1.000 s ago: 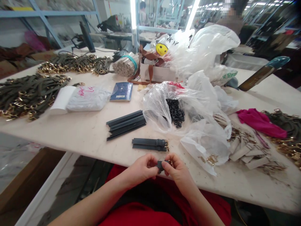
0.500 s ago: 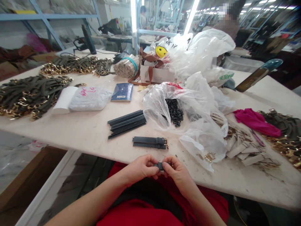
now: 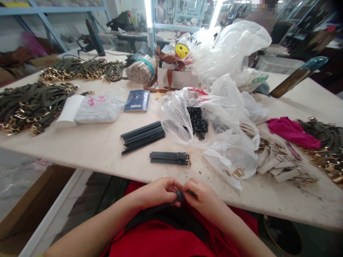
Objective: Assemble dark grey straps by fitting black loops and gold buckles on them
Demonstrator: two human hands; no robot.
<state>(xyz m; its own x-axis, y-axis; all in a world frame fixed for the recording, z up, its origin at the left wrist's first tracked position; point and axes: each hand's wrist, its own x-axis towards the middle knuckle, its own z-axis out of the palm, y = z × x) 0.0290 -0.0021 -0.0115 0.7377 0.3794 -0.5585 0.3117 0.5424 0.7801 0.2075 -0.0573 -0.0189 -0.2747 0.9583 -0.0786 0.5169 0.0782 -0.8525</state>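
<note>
My left hand point(image 3: 167, 191) and my right hand point(image 3: 198, 194) meet at the near table edge, above my red clothing. Both are closed in a pinch on a dark grey strap point(image 3: 180, 195), bent between the fingertips. Part of the strap is covered by the fingers. Just beyond my hands lie finished-looking dark straps point(image 3: 166, 158) with gold buckles point(image 3: 188, 159), side by side. Behind them is a stack of plain dark strips point(image 3: 143, 136). A clear plastic bag point(image 3: 175, 119) lies open, with small black loops point(image 3: 197, 123) spilling at its mouth.
Gold buckles point(image 3: 238, 173) lie on plastic at the right, beside beige straps point(image 3: 278, 160) and a pink cloth point(image 3: 293, 132). Olive strap bundles point(image 3: 32, 103) fill the left. A blue booklet point(image 3: 136, 100) and a wrapped white pack point(image 3: 98, 109) lie mid-table. A person point(image 3: 261, 18) is in the background.
The strap has turned and bent between my fingers. My right hand has shifted its grip, with its fingers now more curled. The view has tilted slightly, moving the table things up.
</note>
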